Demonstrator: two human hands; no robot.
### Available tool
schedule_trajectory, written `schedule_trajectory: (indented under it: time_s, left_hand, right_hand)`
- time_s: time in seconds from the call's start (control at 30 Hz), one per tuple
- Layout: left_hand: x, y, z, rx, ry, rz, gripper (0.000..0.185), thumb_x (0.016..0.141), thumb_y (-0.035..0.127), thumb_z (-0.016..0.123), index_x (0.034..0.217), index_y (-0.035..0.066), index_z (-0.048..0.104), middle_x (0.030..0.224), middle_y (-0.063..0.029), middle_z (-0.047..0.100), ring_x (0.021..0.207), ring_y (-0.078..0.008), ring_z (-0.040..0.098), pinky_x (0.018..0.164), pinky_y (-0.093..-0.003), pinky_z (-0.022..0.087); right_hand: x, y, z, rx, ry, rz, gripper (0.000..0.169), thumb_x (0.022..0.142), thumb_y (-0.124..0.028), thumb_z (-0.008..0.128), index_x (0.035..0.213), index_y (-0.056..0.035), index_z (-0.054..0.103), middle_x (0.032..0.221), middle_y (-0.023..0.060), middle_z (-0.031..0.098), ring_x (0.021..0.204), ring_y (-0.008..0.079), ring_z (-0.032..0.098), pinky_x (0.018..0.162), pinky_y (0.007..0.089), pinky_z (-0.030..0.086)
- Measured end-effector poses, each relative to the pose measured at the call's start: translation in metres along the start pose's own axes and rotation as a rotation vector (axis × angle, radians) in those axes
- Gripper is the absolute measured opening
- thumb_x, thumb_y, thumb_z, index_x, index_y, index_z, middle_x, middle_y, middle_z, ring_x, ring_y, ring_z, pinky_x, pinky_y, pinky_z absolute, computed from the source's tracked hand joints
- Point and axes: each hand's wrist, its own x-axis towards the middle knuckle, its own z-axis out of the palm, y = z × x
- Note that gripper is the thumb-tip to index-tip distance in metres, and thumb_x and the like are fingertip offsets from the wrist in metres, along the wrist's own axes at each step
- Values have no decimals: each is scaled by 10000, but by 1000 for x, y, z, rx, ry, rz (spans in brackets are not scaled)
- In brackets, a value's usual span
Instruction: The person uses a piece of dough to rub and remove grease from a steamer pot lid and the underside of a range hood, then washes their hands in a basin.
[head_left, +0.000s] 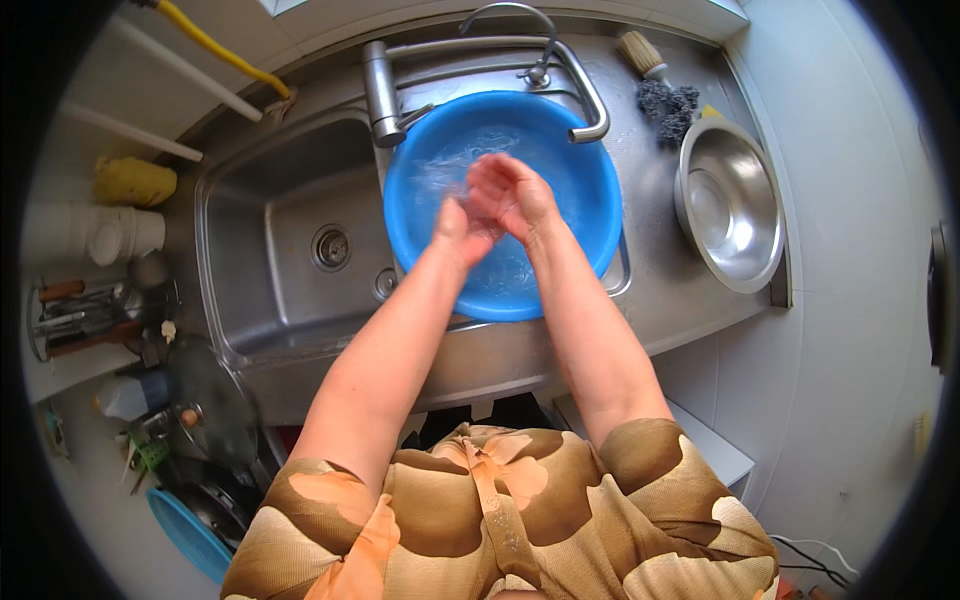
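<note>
Both of my hands are over a blue plastic basin (613, 202) of stirred, rippling water (465, 161). Cupped, with its palm showing and fingers curled, my right hand (517, 196) holds no object. My left hand (466, 231) is just below and to the left of it, thumb raised, also without an object. The two hands overlap in the view; whether they touch is unclear. Motion blurs the fingers, and some of the left fingers are hidden. A steel faucet (592, 97) curves over the basin's far right rim.
To the left is a steel sink bowl (240, 225) with a drain strainer (331, 247). A metal bowl (731, 206) leans at the right, near scouring pads (667, 109) and a brush (641, 54). A thin gooseneck tap (551, 37) stands behind. Utensils (90, 315) crowd the left side.
</note>
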Motion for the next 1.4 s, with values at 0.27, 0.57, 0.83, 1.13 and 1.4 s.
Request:
schedule_trajectory:
  time_s: [0.27,0.57,0.83,1.13,1.4]
  left_hand:
    - [-22,35,97,1286,-378,393,379,909,349,497,870,28,694,895,-116,679,842,-215,640,807,-343,479]
    - [-22,-1,65,1906,-531,1275,273,875,313,497,955,110,661,1007,-54,648,1007,-246,579,946,-449,377]
    - [-8,11,0,2600,60,562,488,864,273,519,1334,170,435,1424,-53,354,1356,-263,241,1085,-595,97]
    - [15,18,48,2715,-180,382,555,835,315,554,1353,182,406,1428,-78,353,1358,-262,249,1081,-569,165]
    - [-9,-12,35,1513,127,603,551,870,382,565,1312,80,433,1278,-155,506,1184,-288,478,987,-440,378]
  right_hand:
    - [-9,-19,21,-2322,-455,-418,274,756,-198,620,1008,-97,660,1149,146,599,1029,264,580,865,365,457]
    - [14,4,-39,-1734,-99,-984,374,832,-224,605,1166,-61,561,1088,159,618,1025,308,583,891,388,454]
    - [37,1,-78,-65,461,-131,198,890,-222,551,982,-66,633,926,100,656,841,222,631,750,343,508]
    - [-76,21,47,-1078,-478,-1049,144,834,-122,555,842,-44,676,829,91,661,851,235,622,832,350,457]
    - [41,-10,-84,-1143,677,-980,224,857,-212,561,960,-40,661,919,123,669,865,269,627,806,366,477]
